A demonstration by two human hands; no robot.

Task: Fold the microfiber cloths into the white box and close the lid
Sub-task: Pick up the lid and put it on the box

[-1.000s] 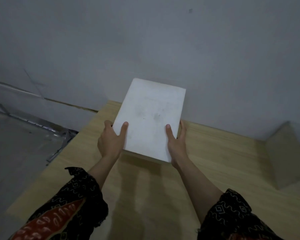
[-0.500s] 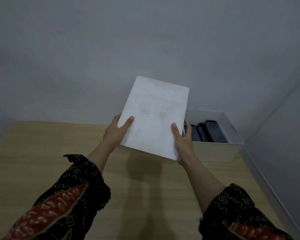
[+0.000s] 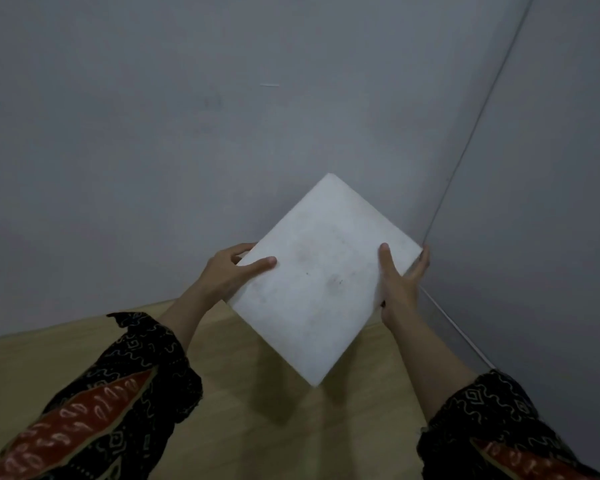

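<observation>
Head-worn camera faces forward and down, close over the table (image 3: 32, 375).

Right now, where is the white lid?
In the head view the white lid is right of centre, gripped at its edges by the left hand and the right hand, above the table, close to the wall corner.

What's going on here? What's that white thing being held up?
A person is holding a flat white lid in both hands above a wooden table, in the corner of a grey-walled room. The left hand grips one side and the right hand the other, thumbs on top and fingers round the edges. The lid is turned cornerwise, one corner pointing back at the person. The box it belongs to isn't visible, so the lid isn't on yet as far as can be seen.
</observation>
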